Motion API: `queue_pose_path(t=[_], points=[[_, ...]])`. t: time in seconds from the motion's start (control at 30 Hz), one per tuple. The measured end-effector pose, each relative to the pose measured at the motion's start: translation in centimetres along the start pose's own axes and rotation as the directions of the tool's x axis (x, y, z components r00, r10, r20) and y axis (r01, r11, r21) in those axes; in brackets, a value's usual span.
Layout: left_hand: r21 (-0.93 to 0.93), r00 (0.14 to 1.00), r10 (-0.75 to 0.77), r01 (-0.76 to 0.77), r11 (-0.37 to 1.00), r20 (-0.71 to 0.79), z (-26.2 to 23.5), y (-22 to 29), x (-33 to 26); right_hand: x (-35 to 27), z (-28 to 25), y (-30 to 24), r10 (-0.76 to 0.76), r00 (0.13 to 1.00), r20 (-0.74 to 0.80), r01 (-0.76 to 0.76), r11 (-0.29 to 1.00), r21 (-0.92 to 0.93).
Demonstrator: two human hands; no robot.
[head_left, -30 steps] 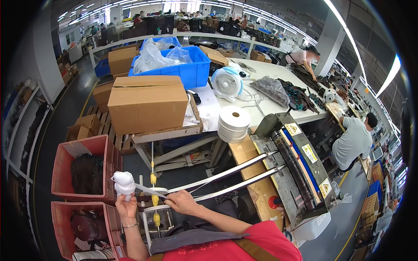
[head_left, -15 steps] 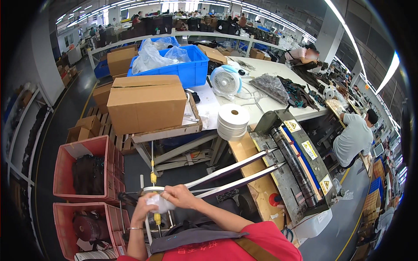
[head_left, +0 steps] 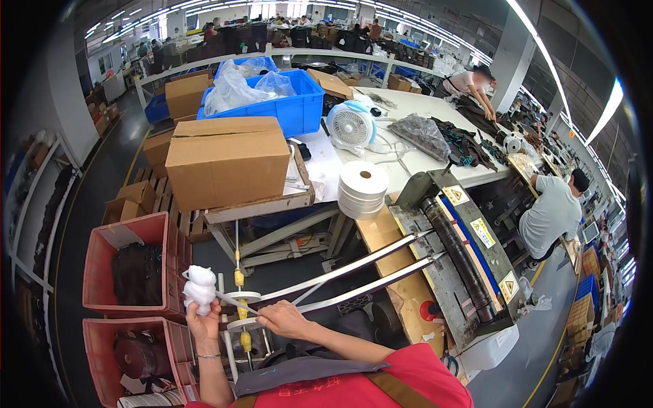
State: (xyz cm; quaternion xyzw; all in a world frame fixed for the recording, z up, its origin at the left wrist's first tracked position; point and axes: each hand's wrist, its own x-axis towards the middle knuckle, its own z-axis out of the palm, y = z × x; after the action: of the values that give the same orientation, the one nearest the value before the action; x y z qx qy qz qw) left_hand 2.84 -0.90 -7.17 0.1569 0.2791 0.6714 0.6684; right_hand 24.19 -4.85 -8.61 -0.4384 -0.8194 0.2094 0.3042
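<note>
My left hand [head_left: 203, 325] is closed around a white, crumpled bundle [head_left: 199, 289], raised beside the upper red bin. A narrow pale strip [head_left: 235, 303] runs from the bundle toward my right hand [head_left: 284, 319], whose fingers are pinched on it. Just behind and under the strip, two white discs [head_left: 245, 296] sit on a metal rod with yellow clamps [head_left: 239, 277]. Two long white bands [head_left: 354, 263] stretch from the discs to the roller machine [head_left: 462, 251] on the right. Whether the bundle is film or tape I cannot tell.
Red bins [head_left: 129, 262] stand at the left. A cardboard box [head_left: 228, 163], a blue crate [head_left: 299, 102], a fan [head_left: 352, 126] and a stack of white rolls [head_left: 363, 189] are on the tables ahead. Scissors [head_left: 449, 364] lie near the machine. A co-worker [head_left: 554, 211] sits at right.
My left hand has moved up and left with the white bundle, away from my right hand. The pale strip now spans the gap between them. A far co-worker has reached forward.
</note>
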Motion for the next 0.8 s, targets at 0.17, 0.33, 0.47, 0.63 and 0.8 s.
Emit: queue_pose_path(t=[0.17,0.33,0.47,0.63,0.8], points=[[0.822,0.968,0.167,-0.246,0.514,0.185,2.2,-0.4,-0.3,1.2,-1.4,-2.5,-0.055,0.991,0.12,0.053,0.998,0.023],[0.695,0.714,-0.646,0.321,0.644,0.269,-1.2,-3.1,-1.4,3.3,-2.0,-2.2,-0.053,0.99,-0.132,0.067,0.993,0.102],[0.243,0.732,-0.606,0.555,0.795,0.311,-1.4,-4.2,-2.8,2.1,-0.5,0.8,0.086,0.991,-0.102,-0.066,0.98,0.189],[-0.011,0.863,-0.459,0.472,0.881,0.212,-1.3,-2.7,-1.9,0.7,-0.6,0.2,0.179,0.978,-0.103,-0.159,0.971,0.178],[-0.132,0.972,-0.206,0.22,0.967,0.115,-1.6,-0.7,-0.1,0.1,-0.5,0.8,0.115,0.982,-0.153,-0.11,0.993,0.041]])
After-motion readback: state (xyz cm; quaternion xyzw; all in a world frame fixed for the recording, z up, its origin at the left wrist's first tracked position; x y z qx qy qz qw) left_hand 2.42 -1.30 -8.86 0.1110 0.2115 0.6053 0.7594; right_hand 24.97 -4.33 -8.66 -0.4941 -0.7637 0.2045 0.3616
